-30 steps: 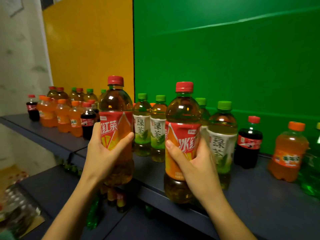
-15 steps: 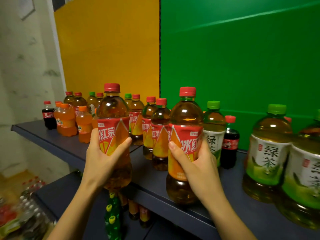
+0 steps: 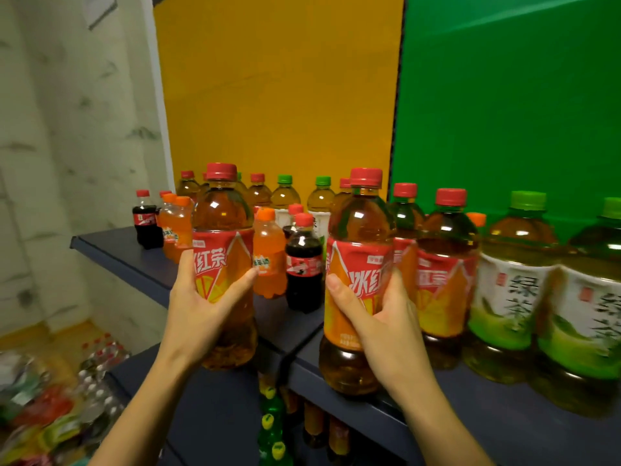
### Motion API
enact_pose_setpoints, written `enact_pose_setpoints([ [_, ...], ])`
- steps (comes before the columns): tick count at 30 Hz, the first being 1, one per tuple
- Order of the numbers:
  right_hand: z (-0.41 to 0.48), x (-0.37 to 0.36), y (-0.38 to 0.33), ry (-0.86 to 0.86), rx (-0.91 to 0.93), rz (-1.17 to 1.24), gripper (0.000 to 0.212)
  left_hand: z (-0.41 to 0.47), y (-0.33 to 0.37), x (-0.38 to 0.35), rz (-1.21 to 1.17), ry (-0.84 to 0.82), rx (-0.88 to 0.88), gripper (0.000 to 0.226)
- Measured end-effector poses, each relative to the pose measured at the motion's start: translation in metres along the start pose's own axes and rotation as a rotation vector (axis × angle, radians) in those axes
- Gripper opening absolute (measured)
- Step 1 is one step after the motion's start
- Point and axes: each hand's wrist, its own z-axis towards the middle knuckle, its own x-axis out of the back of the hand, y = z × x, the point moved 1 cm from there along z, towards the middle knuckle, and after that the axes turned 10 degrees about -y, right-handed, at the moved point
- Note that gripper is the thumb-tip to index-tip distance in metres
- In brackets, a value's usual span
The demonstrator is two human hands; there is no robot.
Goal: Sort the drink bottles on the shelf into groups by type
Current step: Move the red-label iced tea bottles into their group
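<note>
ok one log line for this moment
left hand: grips red tea | right hand: grips second red tea | shelf: types mixed

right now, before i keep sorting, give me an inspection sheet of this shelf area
surface: dark blue shelf, crowded with standing bottles, with types mixed at its left end
job's things: left iced tea bottle and right iced tea bottle, both in hand; cola bottle and orange soda bottle between them; red-cap tea bottles then green tea bottles to the right
clutter: heap of bottles and packs on the floor; more bottles on the lower shelf
grippers: left hand and right hand each grip a bottle round its label
cables: nothing seen
surroundings: yellow panel, green panel, marbled wall
</note>
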Motion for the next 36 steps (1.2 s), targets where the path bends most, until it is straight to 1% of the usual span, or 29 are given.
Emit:
enact_pose_setpoints([
  [2, 0.013, -0.025, 0.004, 0.030, 0.005, -0.018, 0.080, 0.015, -0.017, 0.019, -0.014, -0.008, 0.004, 0.064],
  [4, 0.027, -0.047, 0.007, 0.053, -0.002, -0.029, 0.083, 0.031, -0.029, 0.035, -0.022, -0.027, 0.006, 0.064],
  [10, 0.060, -0.097, 0.014, 0.050, -0.029, 0.003, 0.073, 0.067, -0.057, 0.073, -0.012, -0.093, -0.010, 0.050],
  [13, 0.071, -0.107, 0.017, 0.068, -0.031, -0.038, 0.069, 0.077, -0.067, 0.079, -0.038, -0.119, -0.015, 0.053],
  [17, 0.076, -0.106, 0.022, 0.108, -0.011, -0.105, 0.072, 0.085, -0.077, 0.077, -0.084, -0.154, -0.018, 0.058],
  [21, 0.080, -0.093, 0.016, 0.177, -0.021, -0.185, 0.070, 0.089, -0.082, 0.066, -0.150, -0.202, -0.015, 0.062],
  [24, 0.085, -0.080, 0.012, 0.249, -0.021, -0.247, 0.070, 0.087, -0.080, 0.053, -0.197, -0.264, -0.031, 0.058],
  [30, 0.097, -0.060, 0.022, 0.340, -0.062, -0.371, 0.059, 0.078, -0.072, 0.024, -0.278, -0.385, -0.060, 0.050],
  [32, 0.099, -0.057, 0.031, 0.358, -0.070, -0.383, 0.057, 0.074, -0.069, 0.014, -0.297, -0.412, -0.066, 0.047],
  [36, 0.103, -0.056, 0.046, 0.386, -0.086, -0.362, 0.061, 0.066, -0.068, -0.007, -0.298, -0.460, -0.083, 0.052],
])
